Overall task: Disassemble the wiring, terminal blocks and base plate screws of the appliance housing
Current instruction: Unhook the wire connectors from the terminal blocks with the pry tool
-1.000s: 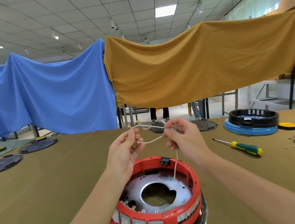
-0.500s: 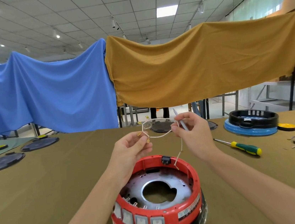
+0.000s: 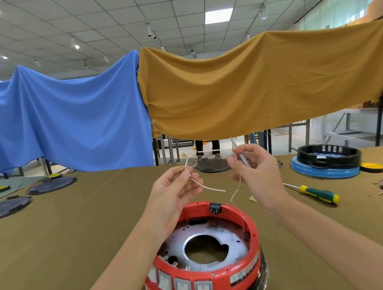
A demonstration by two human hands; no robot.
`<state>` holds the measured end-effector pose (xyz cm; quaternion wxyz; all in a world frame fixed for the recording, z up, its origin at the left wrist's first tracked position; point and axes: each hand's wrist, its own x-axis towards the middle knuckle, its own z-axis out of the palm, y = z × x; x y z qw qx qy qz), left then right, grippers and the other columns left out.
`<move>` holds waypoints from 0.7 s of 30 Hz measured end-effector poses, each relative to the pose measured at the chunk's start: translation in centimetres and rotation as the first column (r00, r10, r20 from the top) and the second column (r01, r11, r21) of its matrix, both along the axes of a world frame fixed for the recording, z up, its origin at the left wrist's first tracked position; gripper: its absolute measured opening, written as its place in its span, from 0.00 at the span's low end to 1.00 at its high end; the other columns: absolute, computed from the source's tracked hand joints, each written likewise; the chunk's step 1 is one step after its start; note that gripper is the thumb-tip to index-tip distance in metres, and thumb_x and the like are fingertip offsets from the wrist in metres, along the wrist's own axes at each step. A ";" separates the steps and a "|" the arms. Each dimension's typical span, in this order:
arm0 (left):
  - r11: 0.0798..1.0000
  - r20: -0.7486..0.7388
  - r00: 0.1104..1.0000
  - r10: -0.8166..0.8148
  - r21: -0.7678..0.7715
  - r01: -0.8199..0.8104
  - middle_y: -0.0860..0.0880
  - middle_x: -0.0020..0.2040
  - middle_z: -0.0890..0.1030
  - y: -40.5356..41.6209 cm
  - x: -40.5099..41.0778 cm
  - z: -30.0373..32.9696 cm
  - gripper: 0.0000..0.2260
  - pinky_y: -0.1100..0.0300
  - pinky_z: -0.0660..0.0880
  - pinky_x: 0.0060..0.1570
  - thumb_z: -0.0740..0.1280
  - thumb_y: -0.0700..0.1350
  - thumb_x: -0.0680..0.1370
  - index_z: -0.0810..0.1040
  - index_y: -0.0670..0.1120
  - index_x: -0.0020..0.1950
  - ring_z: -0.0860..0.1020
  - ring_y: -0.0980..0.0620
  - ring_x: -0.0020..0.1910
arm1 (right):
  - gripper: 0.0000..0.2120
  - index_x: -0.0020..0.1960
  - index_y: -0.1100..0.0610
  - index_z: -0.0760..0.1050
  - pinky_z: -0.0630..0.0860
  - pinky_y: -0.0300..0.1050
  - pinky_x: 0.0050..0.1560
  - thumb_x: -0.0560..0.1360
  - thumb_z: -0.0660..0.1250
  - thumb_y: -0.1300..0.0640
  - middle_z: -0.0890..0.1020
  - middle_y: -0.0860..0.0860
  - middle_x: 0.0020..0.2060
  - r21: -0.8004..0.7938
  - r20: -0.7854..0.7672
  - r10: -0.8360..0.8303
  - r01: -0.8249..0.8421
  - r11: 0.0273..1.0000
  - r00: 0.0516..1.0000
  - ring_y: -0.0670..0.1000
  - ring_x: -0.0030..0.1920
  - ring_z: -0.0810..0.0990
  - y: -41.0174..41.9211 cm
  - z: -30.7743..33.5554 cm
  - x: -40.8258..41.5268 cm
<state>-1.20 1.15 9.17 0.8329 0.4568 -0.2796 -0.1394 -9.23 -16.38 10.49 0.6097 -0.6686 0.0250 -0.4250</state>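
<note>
I see open desk (image 3: 65,244) along the left edge beside the red housing (image 3: 204,273), while toward the right edge the screwdriver (image 3: 317,193) and blue-black housing (image 3: 328,164) obstruct passage.

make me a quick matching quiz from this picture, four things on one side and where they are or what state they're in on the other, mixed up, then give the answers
1. screwdriver
2. red housing
3. white wires
4. black and blue housing

A. held up between both hands
B. nearest the camera, metal plate showing inside
C. lying on the cloth right of the right hand
D. far right of the table, beside a yellow disc

Pairs: 1-C, 2-B, 3-A, 4-D
</note>
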 end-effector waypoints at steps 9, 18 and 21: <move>0.996 -0.047 0.995 0.082 -0.042 -0.084 0.44 0.41 0.84 -1.4 0.7 -0.1 0.04 0.61 0.81 0.42 0.66 0.37 0.78 0.79 0.39 0.51 0.85 0.48 0.44 | 0.18 0.57 0.56 0.75 0.84 0.46 0.42 0.71 0.76 0.66 0.84 0.53 0.51 -0.176 -0.107 0.163 -0.180 0.968 0.981 0.54 0.44 0.86 0.5 -0.4 -1.2; 0.691 0.585 0.807 0.086 0.549 -0.471 0.51 0.56 0.82 -1.3 1.7 -1.2 0.13 0.60 0.74 0.55 0.69 0.49 0.79 0.77 0.51 0.63 0.80 0.54 0.56 | 0.14 0.53 0.58 0.77 0.84 0.46 0.45 0.72 0.73 0.72 0.85 0.56 0.46 0.208 -0.044 0.098 -0.087 0.974 0.994 0.53 0.44 0.86 -3.0 -1.3 -0.3; 0.198 0.707 0.630 -0.322 0.701 -0.686 0.48 0.69 0.68 -0.8 3.3 -2.2 0.27 0.49 0.67 0.68 0.65 0.54 0.79 0.60 0.56 0.77 0.67 0.47 0.70 | 0.15 0.55 0.59 0.76 0.84 0.45 0.46 0.73 0.71 0.72 0.83 0.59 0.51 0.446 -0.065 0.078 -0.041 0.894 0.995 0.55 0.48 0.86 -6.1 -2.3 0.0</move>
